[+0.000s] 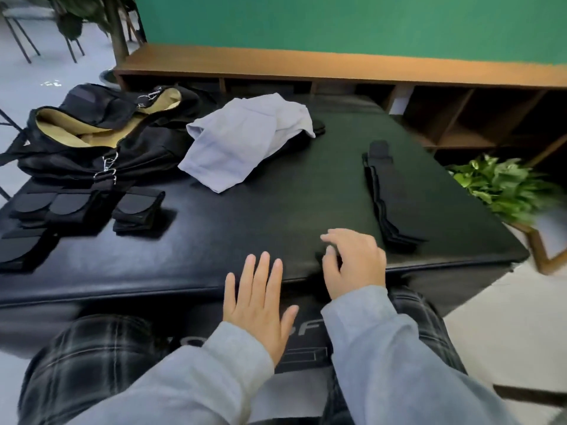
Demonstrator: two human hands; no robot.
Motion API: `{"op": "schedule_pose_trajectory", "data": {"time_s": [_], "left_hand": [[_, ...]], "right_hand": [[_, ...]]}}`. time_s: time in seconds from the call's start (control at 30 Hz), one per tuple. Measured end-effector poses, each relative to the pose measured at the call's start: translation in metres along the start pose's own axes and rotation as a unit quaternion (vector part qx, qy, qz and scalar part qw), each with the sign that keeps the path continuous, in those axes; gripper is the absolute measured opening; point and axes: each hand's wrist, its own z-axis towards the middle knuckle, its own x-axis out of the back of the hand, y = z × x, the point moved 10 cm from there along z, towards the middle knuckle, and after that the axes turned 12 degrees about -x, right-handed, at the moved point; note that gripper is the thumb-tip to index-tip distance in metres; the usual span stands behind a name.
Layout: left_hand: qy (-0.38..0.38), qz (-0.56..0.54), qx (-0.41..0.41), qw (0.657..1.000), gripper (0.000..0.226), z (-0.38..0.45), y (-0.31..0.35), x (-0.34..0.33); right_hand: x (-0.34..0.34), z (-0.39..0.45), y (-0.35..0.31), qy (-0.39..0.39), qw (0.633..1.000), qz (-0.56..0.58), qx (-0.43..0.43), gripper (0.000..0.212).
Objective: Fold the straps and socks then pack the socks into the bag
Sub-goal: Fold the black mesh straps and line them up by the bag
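Head view looked down on a black padded table (pixel 214 216). At the left edge of the frame lay folded black straps (pixel 27 216) with rounded tabs, and just right of them another folded strap bundle (pixel 138 211). Above these, in the upper left, sat the open black bag (pixel 101 139) with a tan lining and metal clips, its mouth gaping upward. Right of the bag, upper centre, a pale blue-grey cloth (pixel 242 142) lay crumpled, partly covering something dark beneath it. Low in the centre, the left hand (pixel 257 305) was spread flat with straight fingers, holding nothing, over the table's near edge. Below it, on the table's dark front panel, pale lettering showed, partly hidden by the hand; only what looked like an "F" could be read. Just right, the right hand (pixel 352 262) rested on the table edge with fingers curled, thumb and forefinger appearing to pinch a small dark item too blurred to name. Right of that hand, near but apart from it, a stack of long black socks (pixel 389 194) lay flat, well apart from the bag. A wooden shelf (pixel 337 69) ran behind the table, and a green potted plant (pixel 503 188) stood at the right edge.
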Motion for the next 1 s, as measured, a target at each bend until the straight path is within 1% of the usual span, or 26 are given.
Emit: {"op": "schedule_pose_trajectory", "data": {"time_s": [0.1, 0.2, 0.23, 0.27, 0.33, 0.4, 0.47, 0.6, 0.83, 0.9, 1.0], "left_hand": [[0.015, 0.003, -0.027, 1.0, 0.061, -0.002, -0.002, 0.002], [0.027, -0.012, -0.032, 0.999, 0.059, -0.001, -0.003, 0.005], [0.027, -0.016, -0.03, 0.999, 0.057, -0.001, -0.003, 0.006], [0.026, -0.02, -0.028, 0.999, 0.055, -0.001, -0.003, 0.006], [0.019, -0.027, -0.027, 0.999, 0.055, -0.001, -0.004, 0.006], [0.011, -0.031, -0.026, 0.999, 0.058, -0.001, -0.006, 0.005], [0.008, -0.037, -0.023, 0.999, 0.059, -0.001, -0.006, 0.006], [0.011, -0.04, -0.021, 0.999, 0.058, -0.001, -0.006, 0.005], [0.025, -0.045, -0.024, 0.998, 0.053, -0.001, -0.006, 0.007], [0.023, -0.046, -0.023, 0.998, 0.054, -0.001, -0.006, 0.007], [0.018, -0.048, -0.022, 0.998, 0.053, -0.001, -0.007, 0.006]], "right_hand": [[0.036, 0.014, 0.032, 0.075, 0.996, -0.011, -0.053, 0.029], [0.054, 0.023, 0.071, 0.112, 0.983, -0.031, -0.139, 0.039], [0.056, 0.025, 0.084, 0.114, 0.978, -0.041, -0.168, 0.041], [0.055, 0.026, 0.096, 0.099, 0.974, -0.05, -0.199, 0.043], [0.043, 0.028, 0.116, 0.037, 0.963, -0.064, -0.261, 0.05], [0.033, 0.029, 0.126, -0.005, 0.955, -0.065, -0.288, 0.051], [0.031, 0.03, 0.127, -0.006, 0.953, -0.055, -0.297, 0.045], [0.034, 0.033, 0.126, 0.029, 0.952, -0.04, -0.302, 0.036], [0.038, 0.031, 0.122, 0.043, 0.954, -0.014, -0.296, 0.046], [0.042, 0.031, 0.115, 0.061, 0.958, 0.005, -0.281, 0.046], [0.052, 0.027, 0.104, 0.11, 0.963, 0.047, -0.241, 0.041]]}}
